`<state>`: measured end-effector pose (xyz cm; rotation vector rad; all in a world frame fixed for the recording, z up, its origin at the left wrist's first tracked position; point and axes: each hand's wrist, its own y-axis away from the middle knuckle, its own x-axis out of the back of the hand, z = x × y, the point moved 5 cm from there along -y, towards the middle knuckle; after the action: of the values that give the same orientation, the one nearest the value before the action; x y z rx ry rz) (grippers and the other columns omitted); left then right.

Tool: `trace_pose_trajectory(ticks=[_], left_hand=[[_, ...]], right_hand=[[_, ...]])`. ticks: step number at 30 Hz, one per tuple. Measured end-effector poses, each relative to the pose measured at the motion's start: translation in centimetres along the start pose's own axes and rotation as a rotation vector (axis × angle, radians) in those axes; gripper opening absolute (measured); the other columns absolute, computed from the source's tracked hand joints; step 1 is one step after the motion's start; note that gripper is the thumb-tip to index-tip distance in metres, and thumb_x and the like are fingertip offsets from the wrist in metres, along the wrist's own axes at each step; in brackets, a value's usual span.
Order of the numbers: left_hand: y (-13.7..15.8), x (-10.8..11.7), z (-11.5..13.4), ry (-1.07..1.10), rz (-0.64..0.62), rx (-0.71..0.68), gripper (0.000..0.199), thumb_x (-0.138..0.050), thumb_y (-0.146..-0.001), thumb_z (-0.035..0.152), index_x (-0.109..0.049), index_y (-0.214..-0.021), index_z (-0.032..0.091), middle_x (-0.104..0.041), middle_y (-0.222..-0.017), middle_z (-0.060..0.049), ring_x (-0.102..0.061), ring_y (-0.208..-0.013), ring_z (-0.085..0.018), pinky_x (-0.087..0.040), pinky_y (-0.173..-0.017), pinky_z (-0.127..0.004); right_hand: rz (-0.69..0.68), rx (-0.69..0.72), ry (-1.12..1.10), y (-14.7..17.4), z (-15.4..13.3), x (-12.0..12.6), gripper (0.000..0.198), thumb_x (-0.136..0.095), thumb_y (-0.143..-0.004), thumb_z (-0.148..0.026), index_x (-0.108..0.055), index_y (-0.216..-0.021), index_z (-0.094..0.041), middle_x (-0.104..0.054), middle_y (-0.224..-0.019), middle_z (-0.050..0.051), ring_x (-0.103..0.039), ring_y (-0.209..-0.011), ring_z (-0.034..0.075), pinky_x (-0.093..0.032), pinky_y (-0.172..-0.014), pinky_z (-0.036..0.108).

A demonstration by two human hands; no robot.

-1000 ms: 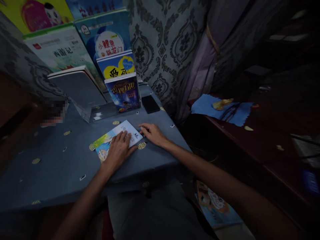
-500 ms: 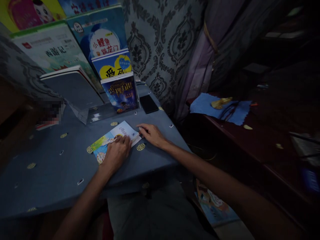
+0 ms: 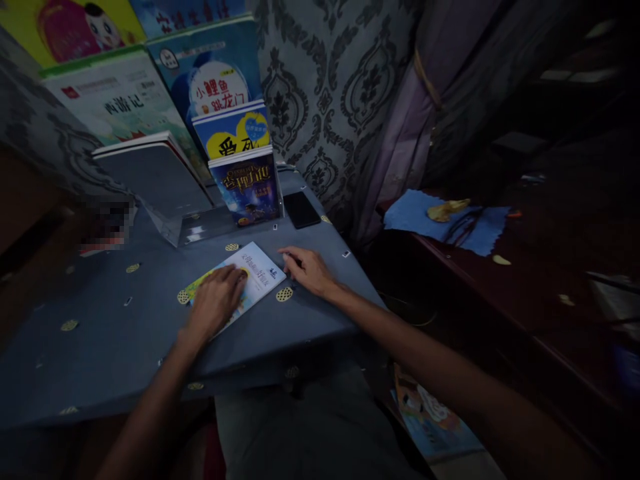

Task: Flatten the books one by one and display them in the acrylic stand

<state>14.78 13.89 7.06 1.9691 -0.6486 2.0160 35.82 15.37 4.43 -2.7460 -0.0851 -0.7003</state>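
Observation:
A thin picture book with a pale blue cover and Chinese lettering lies closed and slanted on the cloth-covered table. My left hand rests flat on its cover, fingers stretched out, hiding the left and lower part of the picture. Beside the book's right corner is my right hand, index finger reaching left and thumb a little apart from it. Nothing shows between those fingers. Its thumb is very close to the corner; whether they touch I cannot tell.
A clear stand holds several upright children's books, with a dark blue book at the front. A black phone lies right of it. On the dark red surface at right, a blue cloth bears a yellowish object.
The lifted right edge of the book has come down and the cover lies flat. My left hand has slid left across it, uncovering more lettering. My right hand has hardly moved.

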Motion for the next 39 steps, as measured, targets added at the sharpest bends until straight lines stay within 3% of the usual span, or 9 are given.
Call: trace_pose_trajectory(ticks=[3,6,12,16,20,23,28,34,39], left_hand=[[0.8,0.2,-3.3,-0.047,-0.045,0.166,0.037,-0.040,-0.103,0.036,-0.062,-0.128,0.020,-0.063,-0.134,-0.012,-0.066,-0.110,-0.029,-0.054,-0.088,-0.039],[1.6,0.4,-4.5,-0.061,-0.083,0.220,0.040,-0.036,-0.104,0.035,-0.058,-0.134,0.019,-0.065,-0.129,-0.012,-0.067,-0.107,-0.027,-0.053,-0.083,-0.036],[2.0,0.4,-2.1,-0.106,-0.076,0.202,0.035,-0.041,-0.103,0.037,-0.063,-0.124,0.020,-0.067,-0.111,-0.011,-0.068,-0.096,-0.027,-0.050,-0.073,-0.033],[1.7,-0.6,0.3,-0.039,-0.047,0.136,0.030,-0.042,-0.102,0.033,-0.065,-0.116,0.020,-0.067,-0.105,-0.010,-0.067,-0.092,-0.024,-0.048,-0.069,-0.031],[1.4,-1.2,1.4,0.026,0.043,0.090,0.024,-0.046,-0.101,0.030,-0.066,-0.110,0.020,-0.066,-0.101,-0.010,-0.066,-0.094,-0.024,-0.049,-0.071,-0.031],[1.3,-1.4,1.3,0.044,0.086,0.088,0.025,-0.046,-0.100,0.029,-0.065,-0.113,0.020,-0.065,-0.100,-0.010,-0.066,-0.092,-0.024,-0.050,-0.070,-0.032],[1.1,-1.5,0.7,0.038,0.106,0.060,0.027,-0.045,-0.099,0.025,-0.066,-0.115,0.019,-0.064,-0.098,-0.010,-0.065,-0.091,-0.025,-0.051,-0.072,-0.033],[0.7,-1.4,0.1,0.030,0.135,0.016,0.034,-0.042,-0.100,0.029,-0.064,-0.124,0.019,-0.064,-0.100,-0.011,-0.062,-0.093,-0.026,-0.053,-0.082,-0.038],[1.4,-1.6,1.0,0.022,0.184,-0.034,0.039,-0.045,-0.101,0.042,-0.062,-0.127,0.017,-0.063,-0.121,-0.018,-0.059,-0.113,-0.033,-0.049,-0.096,-0.052]], right_hand=[[-0.090,0.074,-0.021,0.3,-0.7,-0.5,0.029,-0.048,-0.098,-0.023,-0.070,-0.115,-0.017,-0.066,-0.064,-0.002,-0.060,-0.058,0.013,-0.045,-0.062,0.024],[-0.184,0.126,0.031,0.6,-0.9,-1.1,0.028,-0.049,-0.098,-0.024,-0.071,-0.114,-0.018,-0.068,-0.066,-0.001,-0.060,-0.059,0.014,-0.044,-0.062,0.024],[0.000,0.152,0.256,-0.8,0.9,-0.3,0.027,-0.051,-0.097,-0.022,-0.070,-0.116,-0.017,-0.076,-0.097,0.009,-0.067,-0.082,0.021,-0.049,-0.077,0.030],[-0.022,0.196,0.300,-2.0,2.2,-0.3,0.032,-0.050,-0.098,-0.021,-0.065,-0.123,-0.012,-0.073,-0.112,0.015,-0.066,-0.104,0.026,-0.049,-0.092,0.037],[-0.027,0.188,0.305,-2.2,2.9,-0.4,0.033,-0.051,-0.096,-0.020,-0.065,-0.124,-0.011,-0.072,-0.115,0.015,-0.064,-0.108,0.027,-0.048,-0.097,0.041],[0.008,0.177,0.289,-1.8,2.7,-0.1,0.029,-0.052,-0.095,-0.021,-0.069,-0.118,-0.015,-0.074,-0.112,0.012,-0.065,-0.105,0.025,-0.049,-0.095,0.039],[0.067,0.118,0.247,-0.5,1.5,0.8,0.023,-0.054,-0.094,-0.026,-0.074,-0.097,-0.016,-0.075,-0.089,0.008,-0.066,-0.078,0.020,-0.048,-0.072,0.029],[0.061,0.010,0.016,0.8,1.7,0.8,0.025,-0.052,-0.092,-0.031,-0.069,-0.080,-0.018,-0.065,-0.063,0.001,-0.061,-0.059,0.016,-0.043,-0.056,0.025],[0.094,0.019,0.056,0.9,1.5,0.8,0.026,-0.052,-0.091,-0.030,-0.069,-0.075,-0.018,-0.065,-0.064,0.001,-0.059,-0.060,0.016,-0.040,-0.055,0.025]])
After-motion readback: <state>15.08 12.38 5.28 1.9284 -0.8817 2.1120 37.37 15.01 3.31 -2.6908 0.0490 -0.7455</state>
